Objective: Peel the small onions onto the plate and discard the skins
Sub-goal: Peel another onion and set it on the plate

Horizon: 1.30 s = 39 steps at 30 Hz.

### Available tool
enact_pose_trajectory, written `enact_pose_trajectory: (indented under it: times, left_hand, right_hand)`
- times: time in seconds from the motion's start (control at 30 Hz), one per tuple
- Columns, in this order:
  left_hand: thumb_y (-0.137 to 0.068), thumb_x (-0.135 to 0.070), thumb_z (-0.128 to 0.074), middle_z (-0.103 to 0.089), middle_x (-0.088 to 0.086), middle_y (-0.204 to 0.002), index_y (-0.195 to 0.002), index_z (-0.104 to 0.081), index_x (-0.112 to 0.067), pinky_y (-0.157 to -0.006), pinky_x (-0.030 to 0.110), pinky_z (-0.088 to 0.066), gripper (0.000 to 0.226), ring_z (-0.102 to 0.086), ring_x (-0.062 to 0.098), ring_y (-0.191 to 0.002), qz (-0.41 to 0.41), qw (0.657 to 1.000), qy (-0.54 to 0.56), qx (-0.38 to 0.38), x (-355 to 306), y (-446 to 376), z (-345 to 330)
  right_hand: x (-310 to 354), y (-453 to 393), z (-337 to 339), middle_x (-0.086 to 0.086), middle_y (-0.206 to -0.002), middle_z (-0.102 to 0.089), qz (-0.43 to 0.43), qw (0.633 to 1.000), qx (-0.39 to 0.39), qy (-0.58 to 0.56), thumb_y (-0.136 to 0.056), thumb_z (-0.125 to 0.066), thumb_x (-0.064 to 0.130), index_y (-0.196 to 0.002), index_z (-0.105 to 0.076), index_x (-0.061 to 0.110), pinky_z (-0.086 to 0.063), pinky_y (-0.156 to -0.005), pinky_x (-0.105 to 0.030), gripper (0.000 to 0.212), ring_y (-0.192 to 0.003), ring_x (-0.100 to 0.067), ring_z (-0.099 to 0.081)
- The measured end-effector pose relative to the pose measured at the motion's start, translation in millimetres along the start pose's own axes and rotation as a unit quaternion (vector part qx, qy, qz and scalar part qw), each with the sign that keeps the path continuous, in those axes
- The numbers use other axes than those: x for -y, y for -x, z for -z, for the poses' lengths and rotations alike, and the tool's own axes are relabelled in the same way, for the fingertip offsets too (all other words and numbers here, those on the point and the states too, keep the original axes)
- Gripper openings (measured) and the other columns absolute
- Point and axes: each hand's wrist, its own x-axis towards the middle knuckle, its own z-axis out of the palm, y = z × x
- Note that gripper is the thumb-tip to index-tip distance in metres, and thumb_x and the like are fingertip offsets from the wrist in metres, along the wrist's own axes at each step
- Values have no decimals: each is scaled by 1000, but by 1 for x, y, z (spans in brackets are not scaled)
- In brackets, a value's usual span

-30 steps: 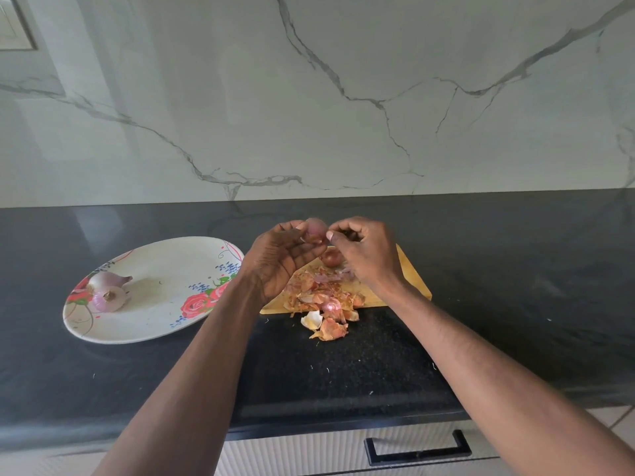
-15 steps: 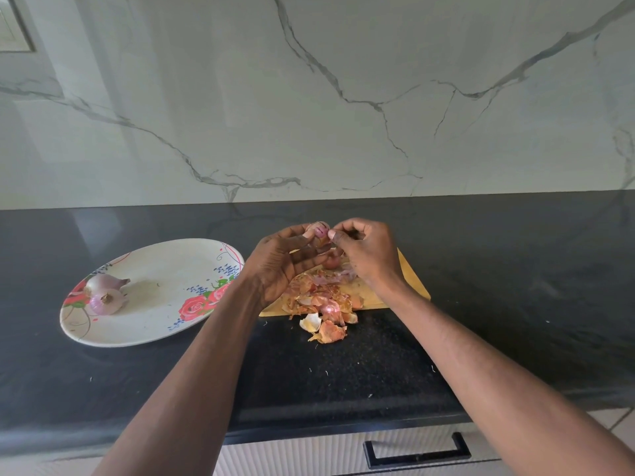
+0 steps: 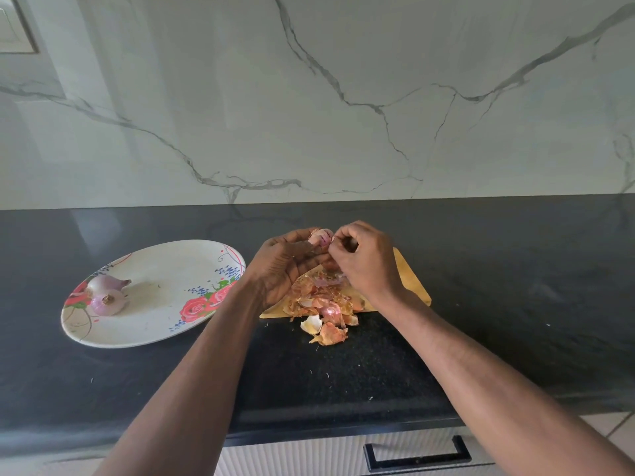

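Observation:
My left hand [image 3: 285, 266] grips a small pinkish onion [image 3: 321, 236] at its fingertips, above the wooden cutting board [image 3: 410, 281]. My right hand [image 3: 364, 259] pinches at the onion's right side, fingers closed on its skin. A heap of orange-brown onion skins [image 3: 321, 304] lies on the board's near edge and spills onto the black counter. Two peeled onions [image 3: 106, 293] rest at the left end of the flowered oval plate [image 3: 161, 297], left of my hands.
The black counter [image 3: 515, 286] runs wall to wall under a marble backsplash. Small skin flecks dot the counter near its front edge. A drawer with a black handle [image 3: 417, 455] sits below.
The onion has turned a little in my left hand and my right fingers have shifted on its skin. The small dark onion seen on the board earlier is hidden behind my hands.

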Motion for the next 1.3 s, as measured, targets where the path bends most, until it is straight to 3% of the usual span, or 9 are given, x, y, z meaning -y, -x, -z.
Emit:
enact_pose_trajectory:
  times: [0.13,0.3,0.37,0.43,0.6,0.73,0.93,1.03,1.3]
  left_hand:
    - [-92,8,-56,-74,18,-100,-109,-67,7,-74,28,-61,20,-74,24,-90,3,1000,-2,10,2,-1,2]
    - [-80,1,-65,-72,20,-103,-107,-67,6,-85,34,-61,28,-72,26,-94,4,999,31,2,1,-3,1]
    - [-90,6,-57,-70,23,-107,-113,-64,6,-90,39,-59,24,-70,31,-100,-3,998,57,-12,1,-6,5]
    - [-96,8,-47,-68,26,-109,-118,-61,4,-93,42,-58,26,-69,35,-102,-6,997,70,-20,1,-8,9]
    - [-95,8,-48,-66,22,-106,-113,-63,3,-89,40,-59,24,-67,29,-92,-3,998,54,-26,1,-7,9]
    - [-82,-1,-63,-70,17,-98,-114,-66,5,-92,43,-58,32,-69,22,-87,9,998,54,-11,1,-8,9]
    - [-81,-3,-65,-68,24,-103,-105,-70,4,-92,44,-58,25,-66,34,-99,22,999,30,-14,0,-6,8]
    - [-84,-4,-63,-68,22,-101,-107,-68,4,-92,43,-57,25,-70,33,-93,25,999,20,-13,0,-6,9]
    - [-99,-6,-52,-65,27,-108,-114,-65,3,-79,35,-63,21,-71,33,-83,33,999,-12,-19,0,-4,6]
  right_hand:
    - [0,1,-3,1,-74,-58,-15,1000,1,20,-88,-70,15,-74,-58,11,-49,-53,-33,19,-62,-16,-54]
    - [-2,-2,-1,2,-73,-55,-56,998,5,-7,-88,-69,8,-77,-57,9,-41,-53,-20,16,-61,-5,-51]
    - [-2,-3,0,1,-84,-59,-56,998,1,-32,-88,-68,3,-88,-62,8,-47,-58,-15,8,-67,2,-54]
    - [0,-4,1,-2,-99,-63,-35,998,-3,-48,-87,-69,0,-103,-69,6,-50,-70,-10,18,-78,4,-56]
    - [1,-2,0,4,-103,-59,9,998,10,-59,-83,-77,4,-117,-72,5,-47,-74,-3,35,-89,7,-55]
    - [0,-1,-2,3,-99,-62,11,997,-15,-77,-84,-76,2,-108,-74,0,-48,-75,-4,25,-90,9,-58]
    - [-3,-5,-1,2,-92,-65,-5,995,2,-99,-85,-75,1,-97,-77,2,-46,-73,-6,13,-86,5,-58]
    - [-3,-6,-2,2,-91,-64,13,997,9,-77,-87,-73,1,-91,-74,4,-46,-72,-7,6,-84,3,-57]
    - [-4,-4,-8,0,-93,-52,27,997,61,-43,-93,-58,-6,-86,-51,16,-41,-67,-12,24,-83,-7,-50]
